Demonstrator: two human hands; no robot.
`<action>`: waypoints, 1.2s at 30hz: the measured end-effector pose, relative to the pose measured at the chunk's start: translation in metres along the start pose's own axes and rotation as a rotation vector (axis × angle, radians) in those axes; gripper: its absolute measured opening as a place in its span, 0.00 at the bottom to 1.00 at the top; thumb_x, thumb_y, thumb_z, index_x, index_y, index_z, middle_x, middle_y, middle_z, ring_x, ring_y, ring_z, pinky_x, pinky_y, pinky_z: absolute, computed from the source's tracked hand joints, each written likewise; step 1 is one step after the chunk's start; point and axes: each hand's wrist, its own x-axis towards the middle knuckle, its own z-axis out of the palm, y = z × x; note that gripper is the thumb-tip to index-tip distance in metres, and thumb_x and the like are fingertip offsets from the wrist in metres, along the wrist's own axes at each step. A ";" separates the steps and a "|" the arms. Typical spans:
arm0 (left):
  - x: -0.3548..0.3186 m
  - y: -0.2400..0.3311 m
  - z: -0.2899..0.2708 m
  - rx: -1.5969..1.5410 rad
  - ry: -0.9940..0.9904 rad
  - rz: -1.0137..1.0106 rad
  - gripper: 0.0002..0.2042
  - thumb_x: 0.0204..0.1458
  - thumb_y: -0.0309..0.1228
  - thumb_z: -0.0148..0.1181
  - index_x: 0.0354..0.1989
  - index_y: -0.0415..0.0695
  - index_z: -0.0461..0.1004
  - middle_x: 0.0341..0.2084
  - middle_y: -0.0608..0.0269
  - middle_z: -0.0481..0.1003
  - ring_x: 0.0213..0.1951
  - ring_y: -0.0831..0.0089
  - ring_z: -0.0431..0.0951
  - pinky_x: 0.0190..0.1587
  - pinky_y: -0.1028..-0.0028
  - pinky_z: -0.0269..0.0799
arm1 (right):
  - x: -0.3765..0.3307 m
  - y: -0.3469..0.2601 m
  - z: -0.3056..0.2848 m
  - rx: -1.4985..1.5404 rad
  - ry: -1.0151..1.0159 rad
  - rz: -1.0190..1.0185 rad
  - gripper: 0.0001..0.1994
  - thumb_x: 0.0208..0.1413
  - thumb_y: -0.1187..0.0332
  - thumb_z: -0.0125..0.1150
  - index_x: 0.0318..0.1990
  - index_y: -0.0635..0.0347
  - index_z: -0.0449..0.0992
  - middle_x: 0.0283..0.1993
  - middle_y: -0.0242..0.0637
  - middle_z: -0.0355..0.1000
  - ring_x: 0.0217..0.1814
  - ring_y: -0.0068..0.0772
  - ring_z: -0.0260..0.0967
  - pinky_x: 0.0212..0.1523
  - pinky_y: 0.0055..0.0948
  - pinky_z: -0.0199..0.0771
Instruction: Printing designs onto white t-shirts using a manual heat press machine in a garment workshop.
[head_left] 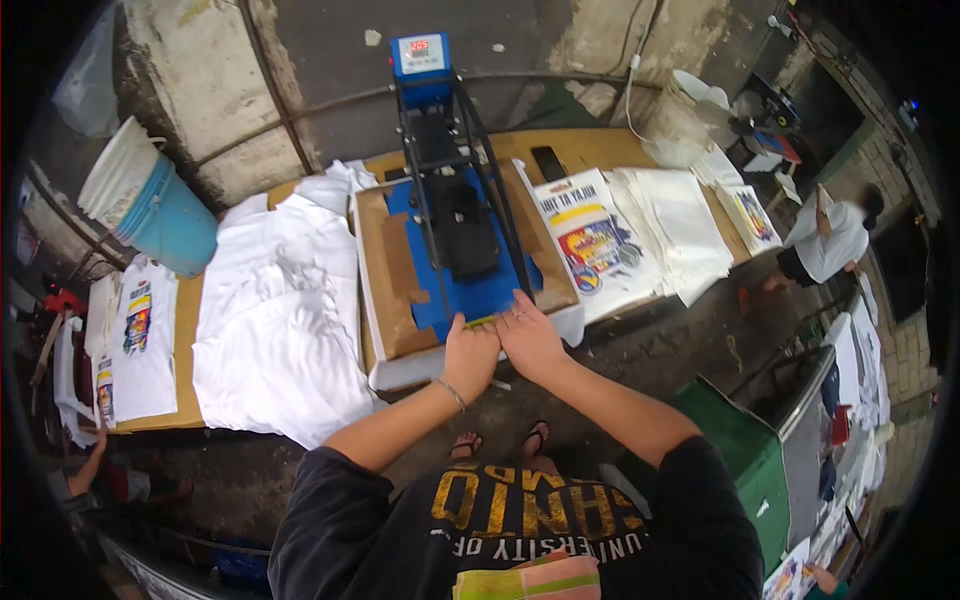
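A blue heat press (435, 295) with a black frame stands before me, its flat plate lowered over a brown sheet (385, 290). White fabric shows around the sheet's lower edge. My left hand (470, 355) is closed at the front of the press, by a yellow strip. Against it, my right hand (530, 340) is closed at the lower end of the long black lever (500, 205). The fingers of both hands partly hide the handle that they grip. A digital control box (421, 55) tops the press.
Left of the press lies a heap of white shirts (280, 310), then a printed shirt (150, 335) and stacked buckets (150, 200). Printed white cloth (597, 240) and a plain white stack (672, 230) lie right. A phone (548, 163) rests behind. Another person (825, 235) stands far right.
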 end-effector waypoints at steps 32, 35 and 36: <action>0.040 -0.009 -0.142 -0.069 -0.214 0.111 0.08 0.37 0.35 0.59 0.22 0.45 0.70 0.15 0.62 0.72 0.18 0.67 0.73 0.35 0.67 0.67 | 0.045 0.074 -0.119 0.358 -0.133 -0.318 0.06 0.36 0.64 0.57 0.23 0.55 0.75 0.18 0.34 0.71 0.25 0.35 0.70 0.49 0.37 0.61; 0.049 -0.011 -0.180 -0.090 0.049 0.115 0.16 0.38 0.38 0.64 0.33 0.42 0.72 0.24 0.59 0.73 0.28 0.65 0.75 0.48 0.64 0.65 | 0.035 0.094 -0.154 0.395 0.108 -0.204 0.14 0.39 0.65 0.60 0.36 0.58 0.72 0.35 0.37 0.71 0.41 0.34 0.68 0.58 0.38 0.56; 0.047 -0.014 -0.195 -0.132 0.095 0.108 0.20 0.37 0.38 0.65 0.38 0.41 0.72 0.31 0.56 0.74 0.36 0.65 0.76 0.53 0.63 0.62 | 0.025 0.104 -0.164 0.515 0.206 -0.126 0.16 0.41 0.65 0.61 0.39 0.59 0.71 0.42 0.39 0.70 0.47 0.34 0.66 0.60 0.39 0.54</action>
